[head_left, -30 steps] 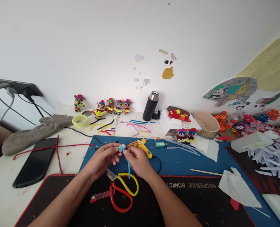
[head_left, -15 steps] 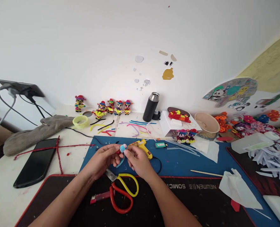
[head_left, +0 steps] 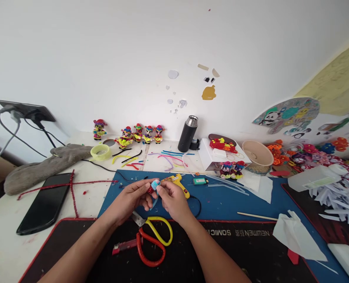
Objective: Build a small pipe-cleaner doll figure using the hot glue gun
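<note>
Between my hands is a small pipe-cleaner piece, light blue above with a dark red part below. My left hand is closed on it with thumb and fingertips. My right hand pinches the light blue pipe cleaner at the piece's right side; its free end curves down between the hands. Fingertips partly hide the piece. Below them lie scissors with one red and one yellow handle. A yellow glue gun rests just behind my right hand.
Several pipe-cleaner figures stand along the wall. Loose pipe cleaners, a black flask and a white box are at the back. A phone lies left under a red pipe-cleaner cross. A red utility knife lies beside the scissors.
The hanging light blue end has swung from straight down to a curve toward my left fingers. Both hands have shifted very slightly right, keeping their hold.
</note>
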`<control>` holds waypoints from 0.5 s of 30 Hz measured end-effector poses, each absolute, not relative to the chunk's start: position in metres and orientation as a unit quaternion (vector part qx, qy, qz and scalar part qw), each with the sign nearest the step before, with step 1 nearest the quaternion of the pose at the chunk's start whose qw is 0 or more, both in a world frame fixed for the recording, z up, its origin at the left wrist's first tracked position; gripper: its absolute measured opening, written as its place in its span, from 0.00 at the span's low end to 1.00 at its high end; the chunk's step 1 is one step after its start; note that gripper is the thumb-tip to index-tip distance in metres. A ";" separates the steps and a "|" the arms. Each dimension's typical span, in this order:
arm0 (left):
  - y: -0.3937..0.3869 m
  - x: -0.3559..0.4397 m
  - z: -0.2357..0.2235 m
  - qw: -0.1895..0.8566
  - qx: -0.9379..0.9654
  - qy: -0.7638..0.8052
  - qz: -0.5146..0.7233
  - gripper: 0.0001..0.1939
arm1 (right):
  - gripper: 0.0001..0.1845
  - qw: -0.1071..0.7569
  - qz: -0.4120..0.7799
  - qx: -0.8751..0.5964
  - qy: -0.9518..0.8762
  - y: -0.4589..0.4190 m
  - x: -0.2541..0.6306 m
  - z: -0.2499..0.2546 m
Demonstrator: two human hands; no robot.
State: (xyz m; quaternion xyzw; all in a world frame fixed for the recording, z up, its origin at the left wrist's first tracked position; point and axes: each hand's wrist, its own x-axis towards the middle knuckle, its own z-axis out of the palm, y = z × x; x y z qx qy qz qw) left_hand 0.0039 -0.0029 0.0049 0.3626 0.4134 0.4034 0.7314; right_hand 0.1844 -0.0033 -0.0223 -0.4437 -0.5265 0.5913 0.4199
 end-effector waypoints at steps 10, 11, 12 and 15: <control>-0.004 0.007 0.010 0.608 0.475 0.475 0.423 0.27 | 0.25 0.421 0.580 -0.466 -0.518 -0.002 0.184 -0.031; -0.004 0.007 0.011 0.598 0.478 0.477 0.431 0.27 | 0.24 0.422 0.576 -0.469 -0.520 -0.002 0.184 -0.032; -0.004 0.008 0.011 0.591 0.478 0.478 0.440 0.27 | 0.24 0.422 0.572 -0.471 -0.522 -0.002 0.184 -0.033; -0.004 0.008 0.010 0.579 0.484 0.475 0.453 0.24 | 0.24 0.423 0.572 -0.467 -0.525 -0.001 0.184 -0.036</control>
